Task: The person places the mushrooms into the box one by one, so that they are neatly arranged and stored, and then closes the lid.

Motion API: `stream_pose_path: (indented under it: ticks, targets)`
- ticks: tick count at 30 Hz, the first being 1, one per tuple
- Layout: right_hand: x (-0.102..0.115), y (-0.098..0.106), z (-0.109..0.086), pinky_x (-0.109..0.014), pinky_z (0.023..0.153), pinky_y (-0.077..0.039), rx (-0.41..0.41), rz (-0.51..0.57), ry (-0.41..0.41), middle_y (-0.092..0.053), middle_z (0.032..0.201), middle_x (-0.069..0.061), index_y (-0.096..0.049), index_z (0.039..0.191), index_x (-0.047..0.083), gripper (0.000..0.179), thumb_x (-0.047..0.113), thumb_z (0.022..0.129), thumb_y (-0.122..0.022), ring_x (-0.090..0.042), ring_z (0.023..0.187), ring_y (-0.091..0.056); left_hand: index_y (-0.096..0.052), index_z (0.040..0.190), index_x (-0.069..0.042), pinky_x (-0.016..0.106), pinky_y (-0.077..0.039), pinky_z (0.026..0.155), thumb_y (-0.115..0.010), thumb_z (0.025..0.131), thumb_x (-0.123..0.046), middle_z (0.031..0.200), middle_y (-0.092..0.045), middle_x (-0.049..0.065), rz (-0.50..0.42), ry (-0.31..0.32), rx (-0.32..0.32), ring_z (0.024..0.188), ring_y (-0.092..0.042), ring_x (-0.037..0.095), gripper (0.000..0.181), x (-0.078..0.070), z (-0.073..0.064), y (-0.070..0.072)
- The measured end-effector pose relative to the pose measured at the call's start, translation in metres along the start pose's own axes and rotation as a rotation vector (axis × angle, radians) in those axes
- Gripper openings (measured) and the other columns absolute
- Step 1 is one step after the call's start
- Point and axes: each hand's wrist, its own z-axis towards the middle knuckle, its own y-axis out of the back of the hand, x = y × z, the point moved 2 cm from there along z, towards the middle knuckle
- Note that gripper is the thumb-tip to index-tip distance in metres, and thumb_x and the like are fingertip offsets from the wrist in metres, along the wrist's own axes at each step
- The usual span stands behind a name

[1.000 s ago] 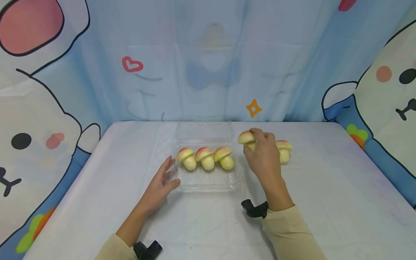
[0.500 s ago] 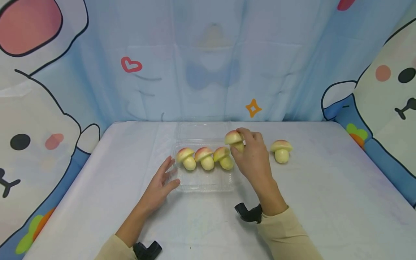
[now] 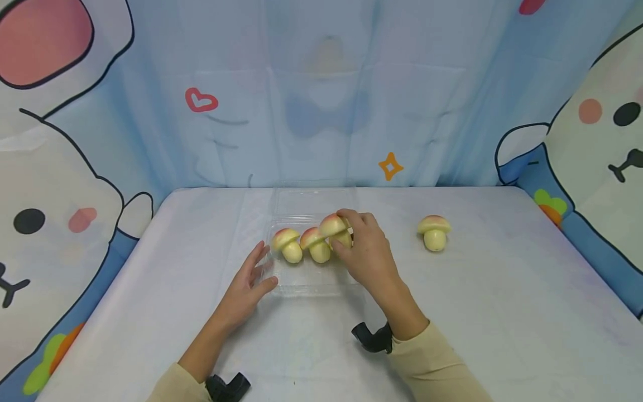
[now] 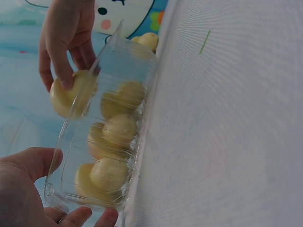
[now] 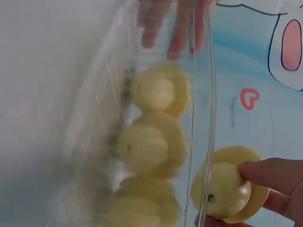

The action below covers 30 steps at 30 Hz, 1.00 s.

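My right hand (image 3: 369,252) pinches a yellow toy mushroom (image 3: 334,225) with a pinkish cap. It holds it above the right part of an open clear plastic box (image 3: 318,289). Inside the box stand three like mushrooms in a row: a left one (image 3: 291,252), a middle one (image 3: 319,251) and a right one (image 4: 123,98), which the held mushroom and hand mostly cover in the head view. At the box's left end rests my left hand (image 3: 243,290), its fingers extended along the wall and its thumb apart at the near corner.
One more toy mushroom (image 3: 435,233) stands on the white tablecloth (image 3: 502,290), right of the box. The box's clear lid (image 3: 315,200) lies folded back towards the printed curtain (image 3: 321,139) behind the table.
My right hand has carried the held mushroom leftward, from beside the box to above its right part. The left hand stays at the box's left end.
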Motion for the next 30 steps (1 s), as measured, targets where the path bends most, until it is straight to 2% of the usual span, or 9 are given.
stream_pose_path:
  ticks: [6,17,25,30]
  targets:
    - [0.012,-0.011,-0.006,-0.042,0.077,-0.053,0.048,0.012,0.027,-0.06,0.13,-0.018,-0.06,0.141,0.016,0.054,0.016,0.09,-0.078,-0.029,0.094,-0.063,-0.009,0.167,-0.009,0.066,-0.017,0.125,-0.06,0.102,-0.013,0.172,-0.019,0.016,0.002,-0.004,-0.001,0.155,-0.029,0.045,0.083,-0.001,0.0,0.0]
    - [0.02,-0.036,-0.014,-0.035,0.069,-0.05,0.117,0.015,0.117,-0.063,0.116,-0.016,-0.066,0.132,0.016,0.048,0.012,0.086,-0.08,-0.024,0.082,-0.061,-0.009,0.166,-0.007,0.065,-0.023,0.124,-0.059,0.101,-0.012,0.172,-0.019,0.017,-0.005,-0.007,-0.004,0.154,-0.03,0.045,0.082,-0.001,-0.001,-0.001]
    - [0.019,-0.051,-0.016,-0.04,0.074,-0.056,0.125,-0.035,0.196,-0.067,0.12,-0.015,-0.07,0.129,0.011,0.049,0.012,0.083,-0.084,-0.028,0.091,-0.067,-0.009,0.166,-0.007,0.066,-0.021,0.124,-0.06,0.102,-0.013,0.172,-0.019,0.017,0.0,-0.005,-0.003,0.154,-0.03,0.045,0.082,0.0,-0.001,-0.001]
    - [0.018,-0.053,-0.016,-0.041,0.077,-0.056,0.14,-0.026,0.201,-0.066,0.122,-0.015,-0.07,0.131,0.011,0.051,0.012,0.082,-0.085,-0.027,0.091,-0.067,-0.009,0.166,-0.006,0.065,-0.025,0.123,-0.06,0.102,-0.011,0.172,-0.019,0.018,0.004,-0.011,-0.005,0.153,-0.031,0.046,0.082,0.0,0.0,0.0]
